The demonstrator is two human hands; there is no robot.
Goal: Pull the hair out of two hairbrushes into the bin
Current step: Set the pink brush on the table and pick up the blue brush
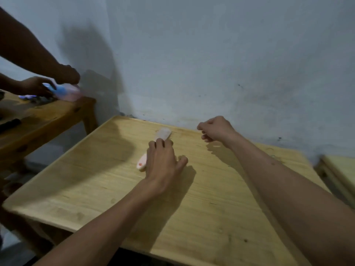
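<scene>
- A pale pink hairbrush (151, 148) lies on the wooden table (192, 217), a little back from the middle of the surface and nearer its far edge than its near edge.
- The brush runs diagonally: the bristle head points toward the far edge by the wall (211, 64), and the handle end, with a small orange-red mark, points back toward the near-left.
- The left hand (163, 162) lies over the middle of the brush, palm down, fingers fairly straight and resting along the handle and the base of the head; the thumb sticks out to the right onto the bare wood. It presses or touches the brush rather than curling round it.
- The right hand (215, 129) is raised near the far edge, to the right of the brush head and apart from it. Its fingers are curled in toward the palm; whether they pinch a bit of hair cannot be told, as the picture is blurred there.
- Some thin dark strands lie on the surface near the far right corner, close to the wall.
- A second wooden table (48, 116) stands off the left edge, against the same wall.
- Over that table another person's two hands (51, 83) hold a blurred blue and pink object (65, 91); what it is cannot be told.
- A dark object (9, 124) lies on that table's near-left part.
- The corner of a third wooden surface (340, 169) shows beyond the right edge.
</scene>
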